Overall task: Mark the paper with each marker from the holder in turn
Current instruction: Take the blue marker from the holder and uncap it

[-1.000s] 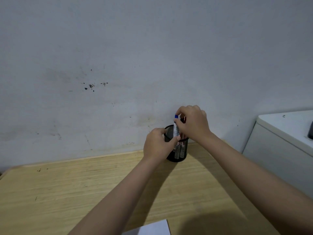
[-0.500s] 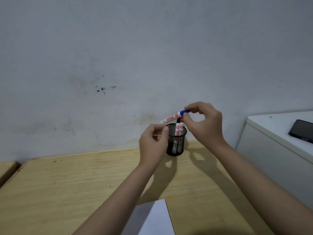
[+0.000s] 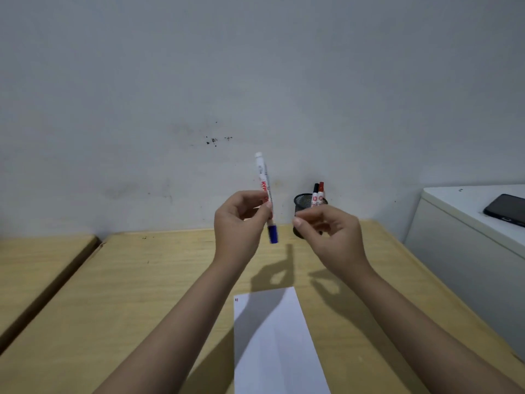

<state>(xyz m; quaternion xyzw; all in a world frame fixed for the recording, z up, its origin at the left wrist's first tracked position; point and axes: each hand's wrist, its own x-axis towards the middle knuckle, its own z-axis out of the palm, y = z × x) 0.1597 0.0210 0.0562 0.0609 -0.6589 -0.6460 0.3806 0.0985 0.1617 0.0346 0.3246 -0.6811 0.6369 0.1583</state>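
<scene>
The blue-capped marker (image 3: 265, 194) has passed from your right hand (image 3: 329, 234) to your left hand (image 3: 241, 223), which now pinches the barrel mid-length, cap down, above the table (image 3: 113, 294). Your right hand hangs half-curled and empty beside it. The marker is light, stiff and smooth; I'd grip the cap and pull. Two markers (image 3: 318, 194) remain in the mesh holder (image 3: 302, 201); the paper (image 3: 275, 342) lies below.

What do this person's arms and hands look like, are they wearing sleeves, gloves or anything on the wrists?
Both arms are bare as far as the picture shows: no sleeves in view. The left hand and right hand wear no gloves. No watch, bracelet or ring shows on either wrist or on the fingers. The nails look short and unpainted.
</scene>
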